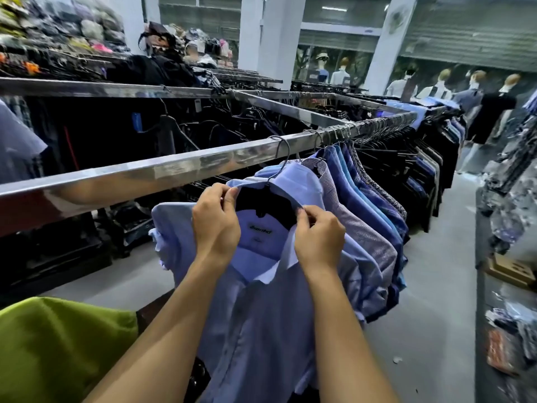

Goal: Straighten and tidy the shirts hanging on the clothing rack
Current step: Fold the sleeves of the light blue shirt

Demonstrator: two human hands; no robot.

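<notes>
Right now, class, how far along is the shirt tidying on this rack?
Done: the blue and lilac shirts hang evenly along the steel rail. In hand: left hand and right hand pinch the collar of the pale blue shirt on its black hanger. Left: its bunched sleeve.

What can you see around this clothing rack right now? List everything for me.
light blue shirt: one, pale blue, front of the rail, collar pinched by both hands
hanger: one, black with a metal hook, inside that shirt
rail: one, silver metal, running left to right
hanging shirts: many, blues then dark, packed along the rail behind
mannequins: several, dressed, far right background
pillars: at least two, white, background
green fabric: one, lime green, bottom left corner
left hand: pinches the collar's left side
right hand: pinches the collar's right side
</notes>
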